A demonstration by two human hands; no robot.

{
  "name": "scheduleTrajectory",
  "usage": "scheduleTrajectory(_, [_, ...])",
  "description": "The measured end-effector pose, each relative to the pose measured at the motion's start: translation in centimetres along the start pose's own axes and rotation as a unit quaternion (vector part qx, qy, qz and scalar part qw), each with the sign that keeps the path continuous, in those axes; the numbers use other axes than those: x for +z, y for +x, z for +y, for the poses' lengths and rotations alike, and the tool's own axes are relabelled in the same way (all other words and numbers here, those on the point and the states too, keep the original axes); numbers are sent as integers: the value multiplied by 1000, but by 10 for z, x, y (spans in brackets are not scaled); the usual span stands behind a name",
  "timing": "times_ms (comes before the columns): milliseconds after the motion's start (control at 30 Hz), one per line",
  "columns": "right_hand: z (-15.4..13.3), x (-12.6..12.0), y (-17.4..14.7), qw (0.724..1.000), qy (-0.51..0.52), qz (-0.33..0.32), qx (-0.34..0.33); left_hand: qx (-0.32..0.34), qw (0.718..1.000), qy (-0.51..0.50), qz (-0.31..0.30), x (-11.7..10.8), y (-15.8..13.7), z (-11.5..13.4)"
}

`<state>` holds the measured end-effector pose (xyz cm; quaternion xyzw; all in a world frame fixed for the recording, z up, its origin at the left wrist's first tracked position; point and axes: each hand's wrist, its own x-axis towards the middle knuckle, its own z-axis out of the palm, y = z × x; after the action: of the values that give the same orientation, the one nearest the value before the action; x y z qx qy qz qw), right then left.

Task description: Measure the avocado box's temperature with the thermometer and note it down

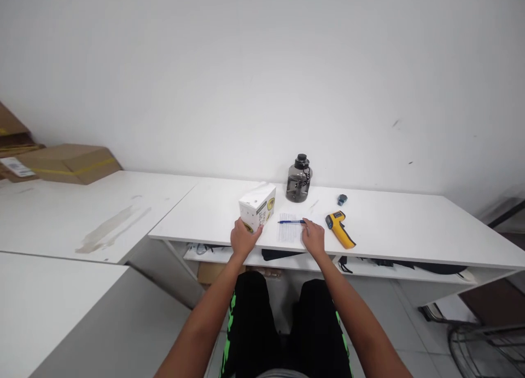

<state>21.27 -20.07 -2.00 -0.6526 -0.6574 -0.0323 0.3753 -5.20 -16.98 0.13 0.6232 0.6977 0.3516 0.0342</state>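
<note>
My left hand [245, 237] is closed round the near lower end of a white cardboard box [257, 201] with green and yellow pictures on its side. The box stands on the white desk. To its right, my right hand [314, 238] pinches the right end of a blue pen [290, 222]. The pen lies crosswise above a printed or written sheet of paper [288, 233]; whether they touch, I cannot tell. A yellow infrared thermometer gun [342, 230] lies just right of my right hand.
Behind the paper, a dark see-through water jug [298, 182] stands near the wall. A small dark blue object [342, 199] lies behind the thermometer. Brown cardboard boxes [74, 162] sit on the left desk. Under the desktop runs a shelf [238, 256] with dark items. A wire rack [484, 339] stands lower right.
</note>
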Motion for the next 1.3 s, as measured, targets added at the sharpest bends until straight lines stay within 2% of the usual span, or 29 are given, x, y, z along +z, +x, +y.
scheduleTrajectory(200, [-6,-4,0,999,29,-19,15,-9,1000,-2,-5,-1,1,1])
scheduleTrajectory(267, [-9,-6,-3,997,64,21,35,-14,1000,-5,-9,-2,1,2])
scheduleTrajectory(367, [-10,-11,-4,984,95,118,97,-21,999,-24,-20,-5,2,1])
scheduleTrajectory(433, [-4,-21,-2,971,78,170,147,-26,998,-52,-31,-7,3,-1])
scheduleTrajectory(500, [6,-35,2,959,37,191,207,-32,995,-88,-45,-9,4,-4])
scheduleTrajectory(567, [19,-52,7,950,-17,165,264,-37,990,-126,-56,-10,5,-8])
scheduleTrajectory(700, [43,-78,14,945,-107,32,308,-65,968,-233,-64,-14,8,-14])
scheduleTrajectory(767, [49,-82,16,943,-122,-40,306,-112,936,-330,-55,-17,10,-14])
scheduleTrajectory(867, [52,-84,15,944,-142,-114,274,-180,871,-456,-40,-23,15,-14])
scheduleTrajectory(967, [55,-88,17,940,-150,-160,260,-205,844,-493,-41,-29,24,-13])
scheduleTrajectory(1067, [57,-104,19,950,-94,-163,247,-217,815,-534,-60,-39,22,-11])
scheduleTrajectory(1167, [46,-129,3,963,55,-76,254,-207,789,-574,-72,-48,-2,-5])
scheduleTrajectory(1233, [27,-144,-23,942,209,-52,257,-197,774,-597,-75,-50,-30,0])
scheduleTrajectory(1300, [1,-155,-56,898,344,-74,265,-201,748,-626,-92,-49,-62,8])
